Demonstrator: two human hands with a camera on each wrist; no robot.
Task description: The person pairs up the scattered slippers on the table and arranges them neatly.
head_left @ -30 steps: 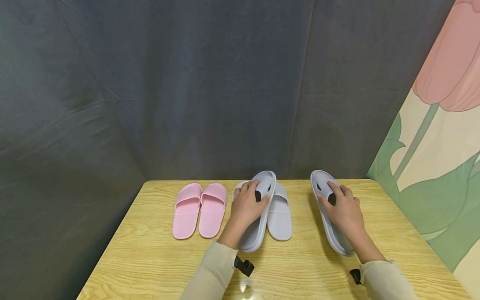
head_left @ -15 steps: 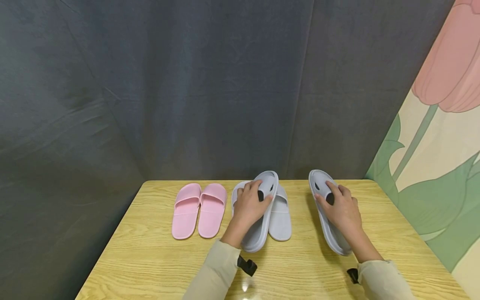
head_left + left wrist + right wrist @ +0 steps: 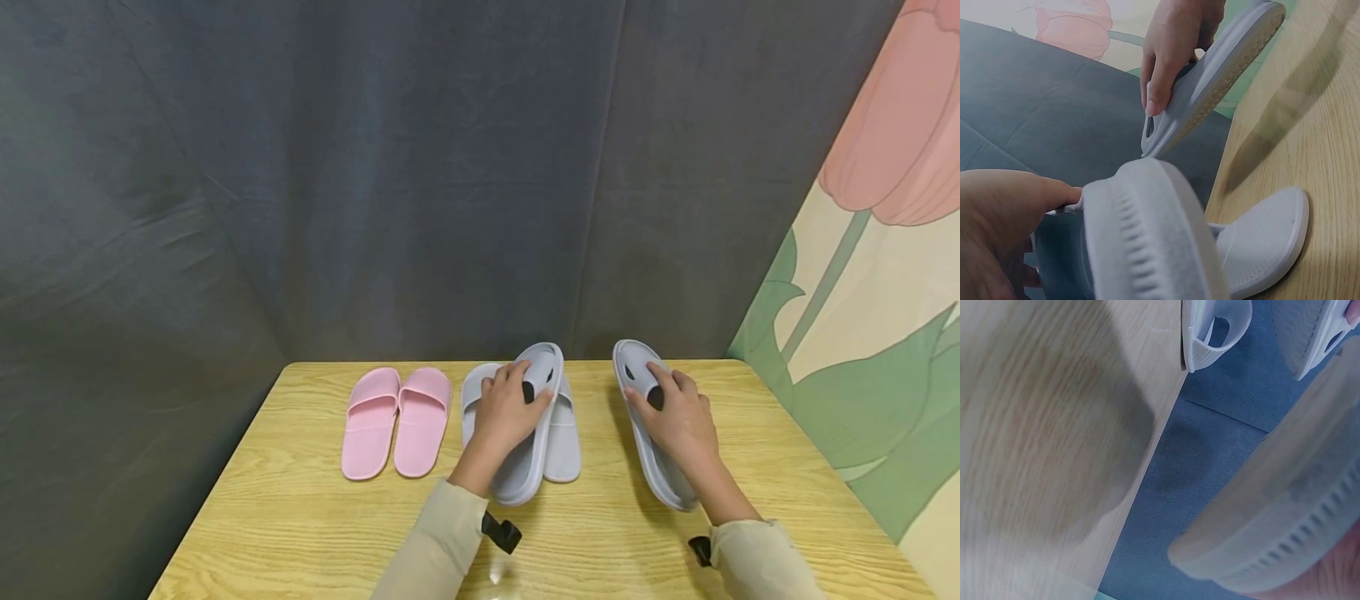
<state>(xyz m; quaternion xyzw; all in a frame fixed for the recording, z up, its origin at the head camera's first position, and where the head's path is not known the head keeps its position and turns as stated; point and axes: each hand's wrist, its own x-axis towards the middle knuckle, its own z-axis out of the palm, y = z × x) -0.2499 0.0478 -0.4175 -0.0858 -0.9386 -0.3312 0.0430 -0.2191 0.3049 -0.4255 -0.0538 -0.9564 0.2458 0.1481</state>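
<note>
My left hand (image 3: 510, 412) grips a grey-blue slipper (image 3: 525, 475) by its strap, thumb on one side and fingers on the other. That slipper is held over a pair of light grey slippers (image 3: 564, 446) and hides part of them. In the left wrist view its thick sole (image 3: 1147, 244) faces the camera. My right hand (image 3: 681, 417) grips the matching grey-blue slipper (image 3: 656, 467) by the strap, off to the right. Its ribbed underside shows tilted above the table in the left wrist view. A dark patch marks each held strap.
A pair of pink slippers (image 3: 375, 425) lies left of the grey pair on the wood-grain table (image 3: 300, 542). Behind the table's far edge hangs a dark grey curtain (image 3: 450, 183). A wall with painted tulips (image 3: 885, 250) borders the right side.
My left hand has shifted slightly right with its slipper, uncovering more of the left light grey slipper. The right hand and its slipper have drifted slightly left, so the two held slippers are closer together.
</note>
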